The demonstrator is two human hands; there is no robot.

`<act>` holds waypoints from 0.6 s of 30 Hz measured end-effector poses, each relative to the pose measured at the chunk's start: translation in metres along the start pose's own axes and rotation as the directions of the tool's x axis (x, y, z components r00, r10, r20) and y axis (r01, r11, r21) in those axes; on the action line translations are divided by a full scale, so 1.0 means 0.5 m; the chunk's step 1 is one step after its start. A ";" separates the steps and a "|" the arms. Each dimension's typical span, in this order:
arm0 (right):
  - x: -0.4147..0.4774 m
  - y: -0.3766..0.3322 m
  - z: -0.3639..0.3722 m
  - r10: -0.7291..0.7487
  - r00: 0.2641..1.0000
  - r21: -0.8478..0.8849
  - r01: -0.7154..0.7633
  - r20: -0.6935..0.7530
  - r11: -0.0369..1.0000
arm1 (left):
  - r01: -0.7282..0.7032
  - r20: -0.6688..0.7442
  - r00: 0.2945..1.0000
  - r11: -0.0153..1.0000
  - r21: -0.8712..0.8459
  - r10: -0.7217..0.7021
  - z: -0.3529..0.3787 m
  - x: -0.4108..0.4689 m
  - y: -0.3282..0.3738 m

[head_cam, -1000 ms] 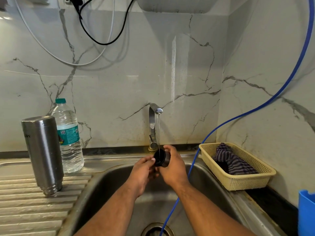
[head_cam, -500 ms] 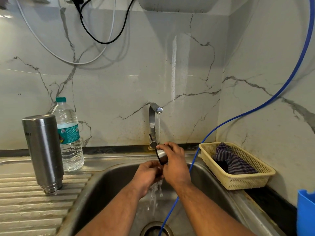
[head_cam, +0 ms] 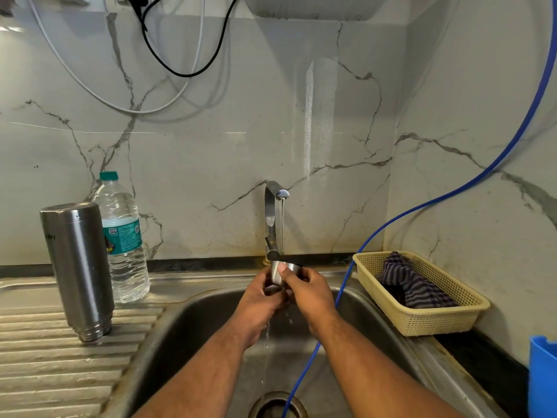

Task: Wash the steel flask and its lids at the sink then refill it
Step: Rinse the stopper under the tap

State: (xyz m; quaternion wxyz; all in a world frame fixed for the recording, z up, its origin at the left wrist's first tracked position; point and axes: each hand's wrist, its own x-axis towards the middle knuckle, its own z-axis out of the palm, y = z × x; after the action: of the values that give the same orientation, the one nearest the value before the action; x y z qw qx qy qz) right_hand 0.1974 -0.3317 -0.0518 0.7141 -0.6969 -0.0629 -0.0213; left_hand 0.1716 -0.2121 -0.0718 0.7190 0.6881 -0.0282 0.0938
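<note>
A: Where's the lid?
B: The steel lid (head_cam: 293, 267) is right under the tap (head_cam: 271, 212), over the sink (head_cam: 187, 333) basin. The stream lands on it and water runs off below the hands.
A: Grips?
B: The right hand (head_cam: 312, 294) wraps it from the right, thumb across the front wall. The left hand (head_cam: 260, 301) curls its fingers round the lower part. Both grips are closed on the lid.
A: Pose?
B: Both forearms reach forward and meet at the tap, hands touching.
A: Flask?
B: The steel flask (head_cam: 80, 267) stands mouth-down on the ribbed drainboard, left, well apart from the hands. A plastic water bottle (head_cam: 125, 251) is just behind it.
A: Rest?
B: There's a cream basket (head_cam: 437, 319) on the right with a striped cloth (head_cam: 419, 288) inside. A blue hose (head_cam: 300, 378) drops into the basin.
</note>
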 end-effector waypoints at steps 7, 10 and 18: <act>-0.001 0.008 -0.005 0.034 0.999 0.017 -0.035 0.042 0.999 | -0.010 -0.112 0.994 1.000 -0.004 0.009 0.018 -0.001 0.003; -0.005 0.009 -0.006 0.034 0.993 -0.014 -0.033 0.113 0.999 | 0.033 -0.232 0.973 0.998 0.045 -0.022 0.014 0.008 0.000; -0.019 0.004 0.006 0.026 0.978 -0.069 -0.012 0.209 0.998 | 0.111 -0.171 0.978 0.992 -0.065 -0.121 -0.016 -0.002 0.002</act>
State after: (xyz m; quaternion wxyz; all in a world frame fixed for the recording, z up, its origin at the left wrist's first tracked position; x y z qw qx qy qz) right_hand 0.1881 -0.3294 -0.0549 0.6798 -0.7195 -0.1303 0.0571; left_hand 0.1696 -0.2042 -0.0714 0.7416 0.6576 0.0726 0.1111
